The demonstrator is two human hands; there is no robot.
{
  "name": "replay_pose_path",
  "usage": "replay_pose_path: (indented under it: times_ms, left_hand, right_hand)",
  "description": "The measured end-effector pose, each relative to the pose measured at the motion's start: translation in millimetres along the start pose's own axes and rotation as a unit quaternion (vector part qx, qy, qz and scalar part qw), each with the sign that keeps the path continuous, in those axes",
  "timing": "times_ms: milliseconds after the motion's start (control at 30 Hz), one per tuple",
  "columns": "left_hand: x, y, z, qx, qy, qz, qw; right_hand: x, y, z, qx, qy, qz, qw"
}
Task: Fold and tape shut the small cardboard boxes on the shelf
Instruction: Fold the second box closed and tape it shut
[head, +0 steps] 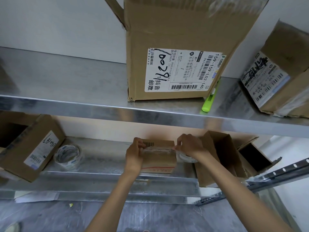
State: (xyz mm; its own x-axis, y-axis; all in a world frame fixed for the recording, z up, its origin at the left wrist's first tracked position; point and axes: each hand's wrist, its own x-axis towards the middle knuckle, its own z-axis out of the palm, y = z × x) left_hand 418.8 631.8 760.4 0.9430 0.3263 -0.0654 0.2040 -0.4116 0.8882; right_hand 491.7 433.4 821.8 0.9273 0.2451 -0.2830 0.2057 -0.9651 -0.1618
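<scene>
So my left hand point(135, 154) grips the small box point(158, 160) on the lower shelf point(103, 158), right hand point(189, 146) pinching the clear tape strip point(158, 149) across its top, tape roll point(184, 157) just beside.

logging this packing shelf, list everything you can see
small box: 1, brown, lower shelf middle
tape strip: 1, clear, across small box top
tape roll: 1, white-clear, lower shelf left
second tape roll: 1, white, right of small box
open boxes: 3, brown, lower shelf, one left, two right
large box: 1, brown, upper shelf
labelled box: 1, brown, upper shelf right
green tool: 1, beside large box
left hand: 1, grips small box's left end
right hand: 1, fingers pinch tape strip at right edge
</scene>
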Motion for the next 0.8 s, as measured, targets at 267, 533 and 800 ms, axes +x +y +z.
replay_pose_path:
  times_ms: [267, 533, 800]
  left_hand:
    - [1.8, -8.9, -0.3, -0.073, 0.049, -0.094, 0.992]
    - [8.9, -7.8, -13.2, -0.474, -0.038, -0.370, 0.798]
    - [19.2, -16.6, -23.8, -0.433, -0.081, -0.378, 0.814]
  right_hand:
    - [12.7, 6.3, 13.1, 0.030, -0.053, 0.023, 0.998]
    - [21.7, 16.7, 36.2, 0.108, -0.078, 0.047, 0.990]
    - [24.4, 19.9, 44.4, 0.098, -0.081, 0.047, 0.991]
